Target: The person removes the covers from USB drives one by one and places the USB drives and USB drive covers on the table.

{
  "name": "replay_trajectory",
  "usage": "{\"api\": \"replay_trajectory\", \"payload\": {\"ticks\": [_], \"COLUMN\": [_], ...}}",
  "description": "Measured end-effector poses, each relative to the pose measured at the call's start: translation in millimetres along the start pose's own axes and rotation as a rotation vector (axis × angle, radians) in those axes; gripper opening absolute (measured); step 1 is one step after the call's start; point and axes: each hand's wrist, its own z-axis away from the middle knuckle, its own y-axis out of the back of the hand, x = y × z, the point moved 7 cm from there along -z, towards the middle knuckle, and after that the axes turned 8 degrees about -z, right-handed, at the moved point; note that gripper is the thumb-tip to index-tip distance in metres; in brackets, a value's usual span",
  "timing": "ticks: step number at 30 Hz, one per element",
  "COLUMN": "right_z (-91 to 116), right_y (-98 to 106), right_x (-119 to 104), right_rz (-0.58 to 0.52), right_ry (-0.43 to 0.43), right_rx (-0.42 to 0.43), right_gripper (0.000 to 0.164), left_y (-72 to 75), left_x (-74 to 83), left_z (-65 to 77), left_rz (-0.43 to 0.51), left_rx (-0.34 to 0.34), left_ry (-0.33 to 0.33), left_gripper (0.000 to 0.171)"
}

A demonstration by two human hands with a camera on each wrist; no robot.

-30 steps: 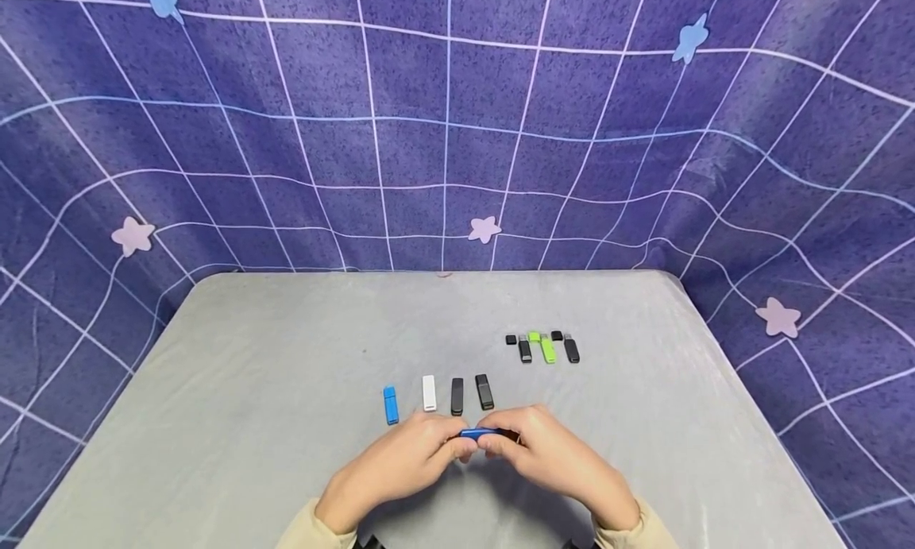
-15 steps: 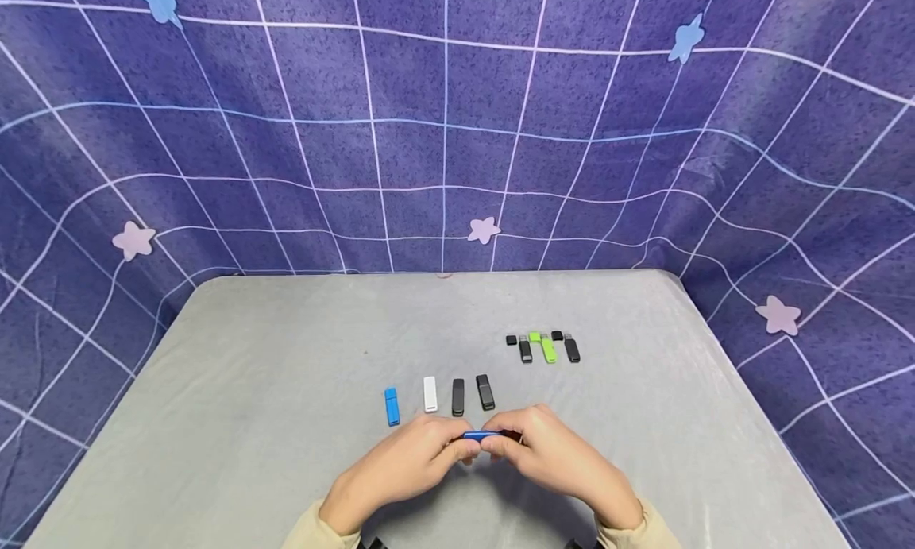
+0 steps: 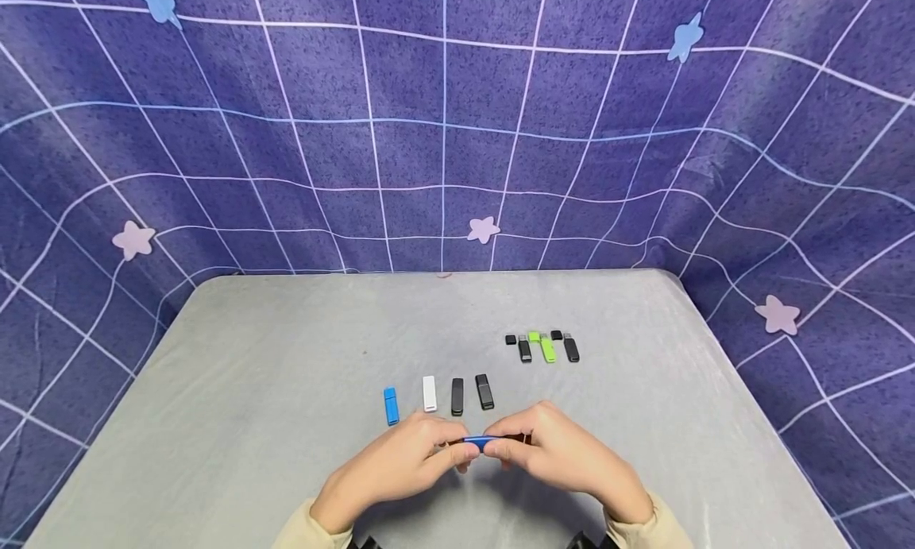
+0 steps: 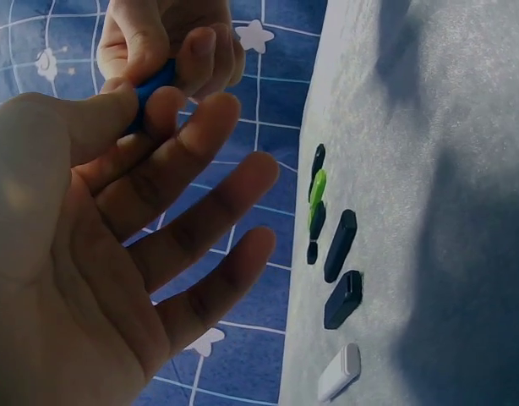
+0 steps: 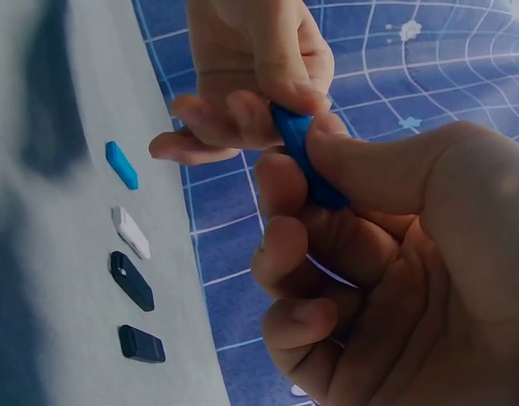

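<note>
Close over the front of the grey table, both hands pinch one blue USB stick between thumbs and forefingers. My left hand has its end, and in the left wrist view its other fingers spread away from the stick. My right hand grips the opposite end, its remaining fingers loosely bent in the right wrist view. Fingers cover much of the stick. Just beyond the hands lies a row of capped sticks: a blue one, a white one and two black ones, one beside the other.
Farther back to the right are a black stick, a green stick and another black stick, plugs exposed. Their caps, such as the green cap, lie beside them. A purple star-patterned curtain hangs behind the table.
The right hand has shifted slightly to the right, and its hold on the blue USB stick has moved a little. Both hands still pinch it. The sticks on the table have not moved.
</note>
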Motion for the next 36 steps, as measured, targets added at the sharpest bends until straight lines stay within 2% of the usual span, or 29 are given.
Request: {"api": "replay_trajectory", "payload": {"ticks": [5, 10, 20, 28, 33, 36], "right_z": [0.3, 0.9, 0.2, 0.1, 0.1, -1.4], "right_y": [2.5, 6.7, 8.3, 7.4, 0.8, 1.1], "right_x": [-2.6, -4.5, -10.6, -6.0, -5.8, -6.6], "right_rz": [0.011, 0.034, 0.073, -0.033, -0.068, -0.055], "right_ry": [0.008, 0.013, 0.08, -0.024, -0.031, -0.029], "right_rx": [-0.007, 0.007, 0.006, -0.013, -0.058, -0.054], "right_gripper": [0.013, 0.011, 0.012, 0.013, 0.013, 0.014], "left_y": [3.0, 7.5, 12.7, 9.4, 4.2, 3.3], "left_x": [2.9, 5.7, 7.1, 9.0, 7.4, 7.7], "left_z": [0.5, -0.6, -0.1, -0.9, 1.5, 0.1], "left_rz": [-0.034, -0.064, -0.061, -0.051, -0.037, -0.048], "left_rx": [0.011, 0.019, 0.014, 0.038, 0.026, 0.007], "left_ry": [-0.016, -0.002, 0.001, 0.018, 0.034, 0.017], "left_gripper": [0.034, 0.034, 0.035, 0.037, 0.035, 0.033]}}
